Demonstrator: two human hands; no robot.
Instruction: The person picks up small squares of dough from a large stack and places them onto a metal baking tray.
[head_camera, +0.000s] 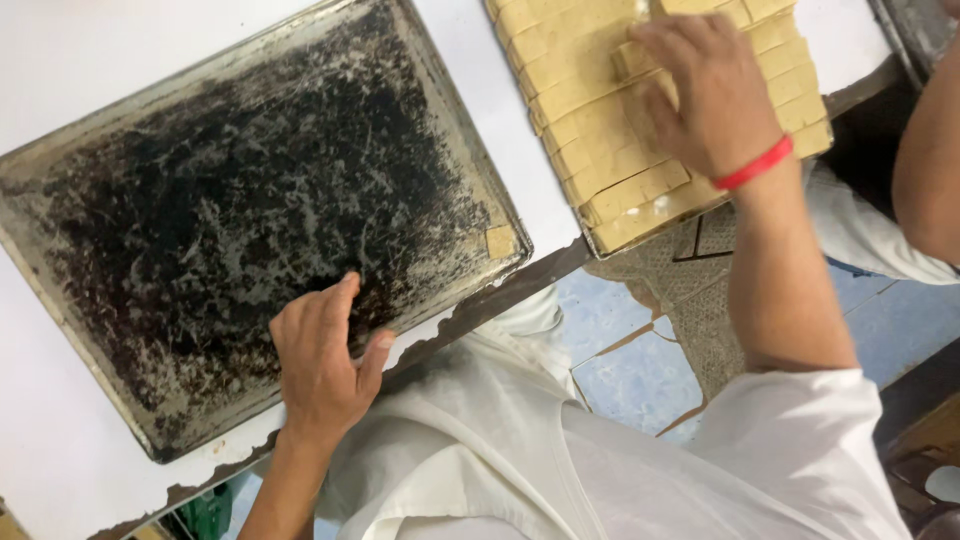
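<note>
— Where does the left hand (322, 362) sit?

— On the near edge of the blackened baking tray (180, 130), which lies on the white worktop (60, 460). Its fingers (335, 300) rest flat and together on the tray's floor, thumb hooked over the rim — pressing rather than clamped.

— And the right hand (705, 95)?

— It reaches across to the slab of cut dough pieces (590, 130) on the second tray, fingers bent and closing on one pale square (632, 58) lifted slightly out of its row.

— Anything on the dark tray?

— One single dough square (500, 241), alone in the corner nearest the slab. Another person's bare arm (925, 150) shows at the right edge.
</note>
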